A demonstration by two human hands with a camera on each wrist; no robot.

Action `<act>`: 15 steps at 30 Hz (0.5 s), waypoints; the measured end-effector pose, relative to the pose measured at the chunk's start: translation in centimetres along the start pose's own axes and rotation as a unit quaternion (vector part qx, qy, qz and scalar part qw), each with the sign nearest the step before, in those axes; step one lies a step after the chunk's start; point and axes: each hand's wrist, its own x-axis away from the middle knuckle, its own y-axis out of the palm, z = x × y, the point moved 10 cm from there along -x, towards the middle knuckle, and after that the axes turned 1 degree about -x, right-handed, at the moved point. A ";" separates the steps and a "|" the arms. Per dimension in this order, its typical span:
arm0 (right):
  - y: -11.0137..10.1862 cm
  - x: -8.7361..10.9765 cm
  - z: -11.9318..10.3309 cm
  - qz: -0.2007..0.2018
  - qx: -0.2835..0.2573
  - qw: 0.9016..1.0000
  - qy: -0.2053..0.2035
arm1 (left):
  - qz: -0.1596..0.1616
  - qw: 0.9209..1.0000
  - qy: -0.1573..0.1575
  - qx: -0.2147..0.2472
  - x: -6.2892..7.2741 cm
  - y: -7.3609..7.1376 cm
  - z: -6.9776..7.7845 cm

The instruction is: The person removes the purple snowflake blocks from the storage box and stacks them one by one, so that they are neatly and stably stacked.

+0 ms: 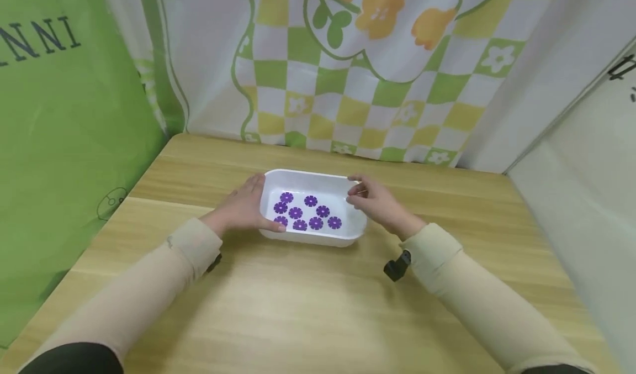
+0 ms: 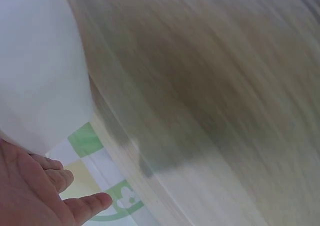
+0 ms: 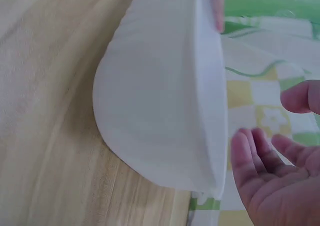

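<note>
Left hand (image 1: 242, 205) is resting, spread wide, against the tray (image 1: 310, 240); right hand (image 1: 380, 204) is hovering, digits parted, at its right rim. Nine discs (image 1: 316, 223) are lying inside.

Lighting's pretty soft and even, seemingly from above. Head view's clear enough, with a pale sheen toward the near edge of the tabletop (image 1: 308, 313) and fuzzy shadows beside both sleeves (image 1: 484, 296). Left wrist cam is rough: wood grain all streaky blur, big murky shadow. Right wrist's dimmer, white tub (image 3: 150, 95) kinda soft.
</note>
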 end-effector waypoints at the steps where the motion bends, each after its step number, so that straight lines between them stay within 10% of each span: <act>1: 0.2 -0.4 -0.2 -0.011 0.020 1.000 0.000 | -0.001 1.000 -0.001 0.003 0.0 -0.1 0.1; 15: 2.7 -4.3 0.1 -0.123 0.285 0.951 -0.009 | -0.005 1.000 -0.003 0.004 0.0 0.3 0.2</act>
